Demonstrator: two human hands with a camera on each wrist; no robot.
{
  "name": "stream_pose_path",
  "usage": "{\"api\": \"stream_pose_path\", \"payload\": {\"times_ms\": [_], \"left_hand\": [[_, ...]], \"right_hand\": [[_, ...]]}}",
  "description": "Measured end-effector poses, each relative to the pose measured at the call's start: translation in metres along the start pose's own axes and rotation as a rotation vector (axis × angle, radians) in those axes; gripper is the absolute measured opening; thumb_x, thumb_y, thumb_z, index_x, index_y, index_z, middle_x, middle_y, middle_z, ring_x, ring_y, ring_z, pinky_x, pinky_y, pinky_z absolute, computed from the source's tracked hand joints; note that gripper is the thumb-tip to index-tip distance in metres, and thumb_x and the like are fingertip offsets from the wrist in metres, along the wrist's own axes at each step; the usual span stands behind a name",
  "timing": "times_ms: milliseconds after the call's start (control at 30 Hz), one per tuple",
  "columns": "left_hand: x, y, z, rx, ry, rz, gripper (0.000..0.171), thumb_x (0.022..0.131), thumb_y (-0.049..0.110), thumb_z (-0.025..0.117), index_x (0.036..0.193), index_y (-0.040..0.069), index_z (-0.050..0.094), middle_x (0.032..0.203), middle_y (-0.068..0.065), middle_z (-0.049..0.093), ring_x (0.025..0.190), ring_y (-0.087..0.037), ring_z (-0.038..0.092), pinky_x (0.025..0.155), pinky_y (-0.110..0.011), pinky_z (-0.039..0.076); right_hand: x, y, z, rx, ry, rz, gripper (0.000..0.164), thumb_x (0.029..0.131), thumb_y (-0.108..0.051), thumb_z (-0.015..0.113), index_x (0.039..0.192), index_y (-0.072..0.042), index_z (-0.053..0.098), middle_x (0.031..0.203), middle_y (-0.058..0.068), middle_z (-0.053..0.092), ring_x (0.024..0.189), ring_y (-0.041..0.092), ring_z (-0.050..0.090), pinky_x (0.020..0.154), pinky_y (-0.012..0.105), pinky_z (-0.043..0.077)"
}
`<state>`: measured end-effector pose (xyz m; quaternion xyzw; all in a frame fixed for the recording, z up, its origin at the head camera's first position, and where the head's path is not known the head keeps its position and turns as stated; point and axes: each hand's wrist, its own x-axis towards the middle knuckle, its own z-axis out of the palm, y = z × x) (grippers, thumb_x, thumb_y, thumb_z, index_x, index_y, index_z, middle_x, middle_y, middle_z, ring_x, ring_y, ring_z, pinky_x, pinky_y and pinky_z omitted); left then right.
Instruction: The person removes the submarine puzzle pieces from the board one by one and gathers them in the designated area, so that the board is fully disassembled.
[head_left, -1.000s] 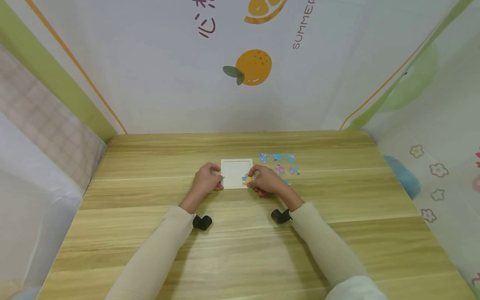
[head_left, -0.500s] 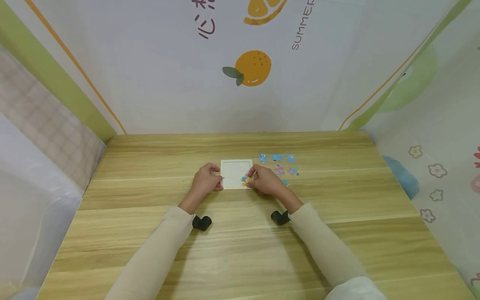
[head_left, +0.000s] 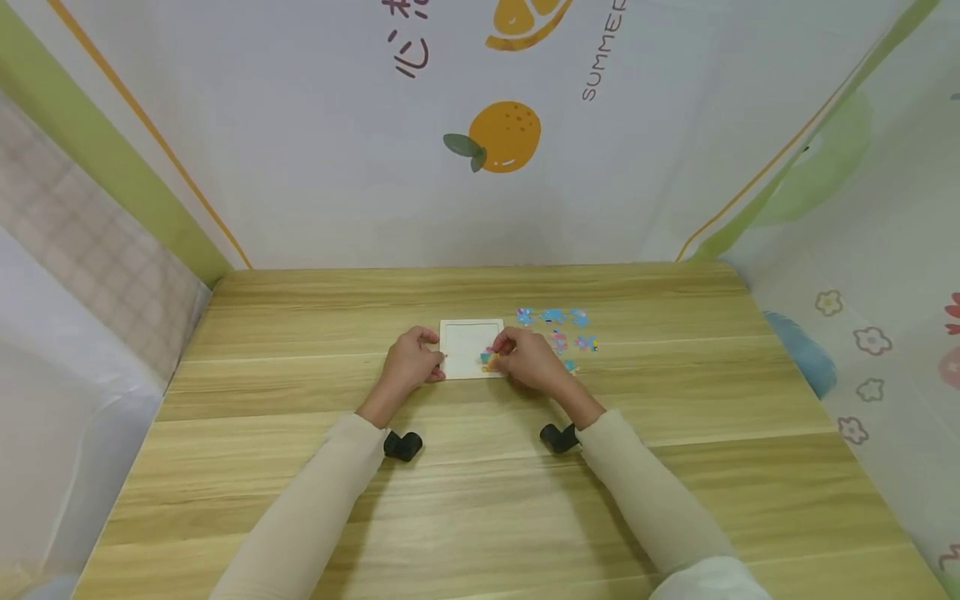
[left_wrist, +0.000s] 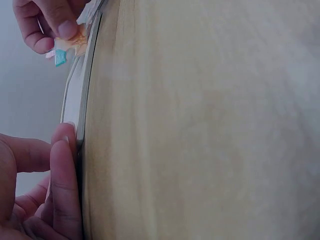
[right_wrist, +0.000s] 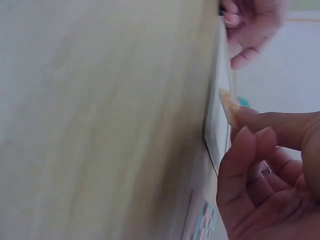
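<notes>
A square white puzzle tray (head_left: 472, 323) with a thin border line lies on the wooden table. My left hand (head_left: 412, 356) holds its left edge, fingertips curled at the rim in the left wrist view. Over the tray's lower right corner, my right hand (head_left: 531, 360) pinches a puzzle piece (head_left: 487, 361) between thumb and fingers. Orange and teal show on that piece (left_wrist: 70, 44) in the left wrist view. From the right wrist side the piece (right_wrist: 229, 104) appears tilted, close over the tray's surface. Part of it is hidden behind the fingertips.
Several loose puzzle pieces (head_left: 553, 316), mostly blue and pink, lie right of the tray, some partly behind the right hand. Black wrist-camera mounts (head_left: 403, 447) stick out from both cuffs above the table (head_left: 480, 508). A printed curtain (head_left: 337, 167) rises behind the table.
The right hand has shifted slightly left with the puzzle piece, and the piece's tilt has changed a little. The left hand stays at the tray's edge.
</notes>
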<state>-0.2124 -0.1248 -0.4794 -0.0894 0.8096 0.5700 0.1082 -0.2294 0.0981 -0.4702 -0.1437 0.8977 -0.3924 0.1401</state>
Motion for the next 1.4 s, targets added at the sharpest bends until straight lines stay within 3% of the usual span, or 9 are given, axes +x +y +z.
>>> {"api": "stream_pose_path", "payload": {"times_ms": [200, 333, 567, 767, 1067, 1400], "left_hand": [[0.0, 0.001, 0.0, -0.011, -0.004, -0.001, 0.029, 0.088, -0.001, 0.061, 0.117, -0.001, 0.056, 0.081, -0.011, 0.055, 0.052, -0.012, 0.064, 0.055, -0.024, 0.059], [0.0, 0.002, 0.0, -0.011, -0.002, -0.009, 0.029, 0.088, 0.0, 0.062, 0.116, 0.0, 0.056, 0.083, -0.011, 0.055, 0.052, -0.013, 0.064, 0.055, -0.024, 0.059], [0.002, 0.001, 0.0, -0.005, -0.002, -0.011, 0.03, 0.088, 0.0, 0.062, 0.117, 0.001, 0.056, 0.082, -0.011, 0.056, 0.052, -0.013, 0.064, 0.055, -0.024, 0.059], [0.002, 0.0, -0.001, -0.013, -0.003, -0.007, 0.03, 0.088, 0.0, 0.061, 0.117, 0.001, 0.056, 0.081, -0.011, 0.056, 0.053, -0.013, 0.064, 0.055, -0.024, 0.059], [0.002, -0.001, 0.0, -0.004, -0.004, -0.002, 0.029, 0.088, 0.001, 0.062, 0.117, 0.001, 0.056, 0.08, -0.01, 0.056, 0.052, -0.013, 0.064, 0.054, -0.023, 0.058], [0.002, -0.002, 0.001, -0.022, -0.004, 0.001, 0.029, 0.087, -0.001, 0.061, 0.116, -0.001, 0.056, 0.079, -0.011, 0.056, 0.051, -0.012, 0.064, 0.055, -0.024, 0.059]], "right_hand": [[-0.003, 0.013, -0.025, 0.294, -0.011, 0.076, 0.019, 0.09, -0.011, 0.068, 0.106, -0.002, 0.062, 0.085, 0.008, 0.062, 0.052, 0.015, 0.05, 0.049, 0.024, 0.047], [-0.01, 0.027, -0.051, 0.354, -0.012, 0.133, 0.022, 0.093, -0.014, 0.065, 0.11, 0.0, 0.061, 0.084, 0.009, 0.062, 0.056, 0.014, 0.049, 0.054, 0.025, 0.049], [-0.03, 0.051, -0.088, 0.362, 0.025, 0.165, 0.023, 0.097, -0.018, 0.061, 0.11, 0.001, 0.06, 0.083, 0.005, 0.053, 0.061, 0.012, 0.044, 0.055, 0.025, 0.047], [-0.041, 0.071, -0.102, 0.313, 0.021, 0.159, 0.026, 0.097, -0.018, 0.061, 0.107, 0.006, 0.062, 0.081, 0.005, 0.053, 0.057, 0.009, 0.044, 0.054, 0.023, 0.047], [-0.054, 0.089, -0.104, 0.229, 0.001, 0.282, 0.025, 0.098, -0.019, 0.059, 0.108, 0.004, 0.062, 0.065, 0.001, 0.051, 0.057, 0.011, 0.046, 0.054, 0.024, 0.051], [-0.058, 0.092, -0.095, 0.177, 0.045, 0.284, 0.024, 0.097, -0.016, 0.059, 0.107, 0.005, 0.058, 0.077, 0.005, 0.057, 0.058, 0.012, 0.05, 0.052, 0.021, 0.05]]}}
